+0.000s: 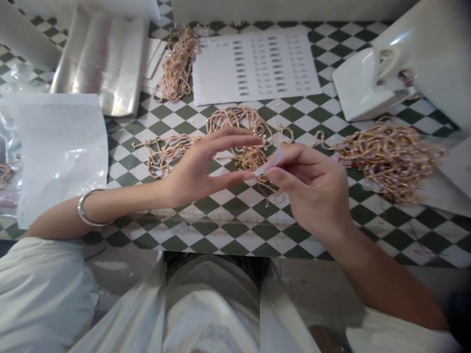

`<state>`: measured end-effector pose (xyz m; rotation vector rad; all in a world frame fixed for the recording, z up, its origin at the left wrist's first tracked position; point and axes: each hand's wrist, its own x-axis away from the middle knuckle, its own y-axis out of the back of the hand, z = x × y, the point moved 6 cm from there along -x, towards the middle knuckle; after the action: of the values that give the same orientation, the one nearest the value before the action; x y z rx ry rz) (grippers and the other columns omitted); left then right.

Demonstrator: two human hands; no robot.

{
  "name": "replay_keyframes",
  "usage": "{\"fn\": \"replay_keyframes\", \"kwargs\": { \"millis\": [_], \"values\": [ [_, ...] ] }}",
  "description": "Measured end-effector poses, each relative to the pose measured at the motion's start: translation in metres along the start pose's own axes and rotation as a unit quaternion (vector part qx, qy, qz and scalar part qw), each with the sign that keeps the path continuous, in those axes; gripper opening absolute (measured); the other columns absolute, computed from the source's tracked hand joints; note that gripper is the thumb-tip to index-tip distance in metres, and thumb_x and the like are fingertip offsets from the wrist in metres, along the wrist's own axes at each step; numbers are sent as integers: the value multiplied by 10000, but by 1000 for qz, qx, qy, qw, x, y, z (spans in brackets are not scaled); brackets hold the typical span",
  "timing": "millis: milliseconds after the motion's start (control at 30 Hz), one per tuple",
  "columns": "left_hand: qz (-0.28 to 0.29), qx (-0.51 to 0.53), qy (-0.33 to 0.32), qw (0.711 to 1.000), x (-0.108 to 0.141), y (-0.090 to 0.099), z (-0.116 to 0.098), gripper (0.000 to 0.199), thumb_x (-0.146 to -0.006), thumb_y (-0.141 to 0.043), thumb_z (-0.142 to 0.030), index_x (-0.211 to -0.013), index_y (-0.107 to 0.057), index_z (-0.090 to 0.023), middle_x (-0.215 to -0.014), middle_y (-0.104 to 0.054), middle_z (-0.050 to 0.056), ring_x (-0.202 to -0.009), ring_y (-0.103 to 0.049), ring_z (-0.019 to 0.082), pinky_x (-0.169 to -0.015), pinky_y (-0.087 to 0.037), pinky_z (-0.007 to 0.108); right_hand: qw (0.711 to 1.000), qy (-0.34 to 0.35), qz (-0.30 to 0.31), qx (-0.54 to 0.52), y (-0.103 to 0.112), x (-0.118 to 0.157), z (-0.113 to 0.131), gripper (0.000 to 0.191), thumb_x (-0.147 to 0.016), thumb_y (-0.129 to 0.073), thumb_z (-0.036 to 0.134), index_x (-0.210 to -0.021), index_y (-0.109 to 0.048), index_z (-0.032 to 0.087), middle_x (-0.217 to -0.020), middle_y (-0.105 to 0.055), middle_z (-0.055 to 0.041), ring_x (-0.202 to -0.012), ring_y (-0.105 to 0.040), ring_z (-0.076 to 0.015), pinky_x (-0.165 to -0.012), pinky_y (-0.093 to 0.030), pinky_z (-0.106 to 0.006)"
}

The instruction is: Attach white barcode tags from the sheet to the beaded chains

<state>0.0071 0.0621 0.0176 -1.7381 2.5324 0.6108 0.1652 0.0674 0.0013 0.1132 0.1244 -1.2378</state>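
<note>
Over the middle of the table, my right hand pinches a small whitish strip between thumb and fingertips. It looks like a paper label or sticker, but print on it cannot be made out. My left hand is open, fingers stretched and parted from the thumb. Its thumb tip meets or nearly touches the strip's lower left end. Below and behind the hands lie beaded strands in pink and gold, partly hidden by the fingers. Another small group of bead strands lies behind my left hand, and a fine chain with a clasp hangs out beneath the strip.
A big heap of beaded strands lies at right, a smaller bundle at the back. A printed label sheet lies behind. Plastic bags and a white sheet are at left. A white machine stands back right.
</note>
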Motion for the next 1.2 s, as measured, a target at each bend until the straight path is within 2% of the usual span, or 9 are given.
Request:
{"fn": "replay_keyframes", "kwargs": {
  "millis": [167,267,367,533,633,767,867,1000,1200],
  "values": [
    [7,31,-16,999,-3,4,7,522,-750,-768,-404,-1233,-636,-256,-1304,-581,57,-1269,-531,210,-1129,-455,350,994,-25,17,-102,-1,-4,1,92,-843,-693,276,-790,-626,242,-690,-646,53,-484,-526,-53,-481,-465,-220],
    [34,78,-11,996,-4,3,11,517,-773,-749,-392,-1260,-618,-277,-1336,-561,42,-1264,-541,199,-1139,-461,346,994,32,-34,-97,10,-5,15,56,-873,-661,245,-827,-629,252,-630,-645,67,-520,-597,-61,-524,-485,-216],
    [32,120,2,992,-3,2,14,422,-829,-697,-340,-1243,-629,-296,-1338,-567,14,-1242,-566,179,-1143,-473,336,993,85,-76,-43,19,-3,29,87,-850,-681,195,-832,-659,277,-742,-685,52,-675,-686,-84,-614,-538,-227],
    [28,199,53,978,-2,-1,17,354,-864,-652,-343,-1217,-641,-331,-1404,-518,-21,-1130,-647,169,-1044,-563,311,996,68,27,47,8,-1,33,232,-804,-703,98,-915,-689,301,-910,-720,42,-827,-723,-125,-761,-623,-278],
    [40,223,57,972,-2,-3,17,352,-854,-668,-332,-1206,-653,-330,-1383,-531,-19,-1094,-662,163,-1005,-584,290,993,71,62,72,5,-1,31,304,-772,-723,67,-946,-695,315,-952,-710,50,-871,-715,-110,-782,-615,-241],
    [37,208,63,975,-2,-3,17,350,-839,-686,-341,-1188,-665,-319,-1366,-550,-19,-1038,-668,147,-974,-600,283,990,71,66,106,7,-1,28,309,-785,-719,94,-975,-698,337,-951,-705,47,-870,-699,-119,-733,-601,-242],
    [42,199,59,977,-2,-3,17,352,-838,-685,-346,-1187,-668,-307,-1369,-550,-8,-1001,-667,136,-940,-612,268,990,54,78,100,6,0,25,319,-778,-727,102,-993,-697,337,-975,-697,50,-890,-695,-114,-795,-605,-234],
    [42,202,48,977,-1,-3,15,344,-829,-701,-310,-1172,-678,-318,-1319,-571,-7,-1115,-628,161,-946,-608,262,993,36,85,76,3,1,21,343,-775,-730,113,-1034,-681,332,-1038,-683,44,-937,-697,-107,-830,-600,-196],
    [18,158,44,986,0,0,10,282,-869,-651,-327,-1147,-694,-318,-1258,-609,1,-1190,-593,180,-957,-598,284,992,8,98,73,0,2,17,295,-855,-636,133,-1073,-630,332,-1056,-682,34,-953,-708,-129,-888,-587,-240]
  ]
}}
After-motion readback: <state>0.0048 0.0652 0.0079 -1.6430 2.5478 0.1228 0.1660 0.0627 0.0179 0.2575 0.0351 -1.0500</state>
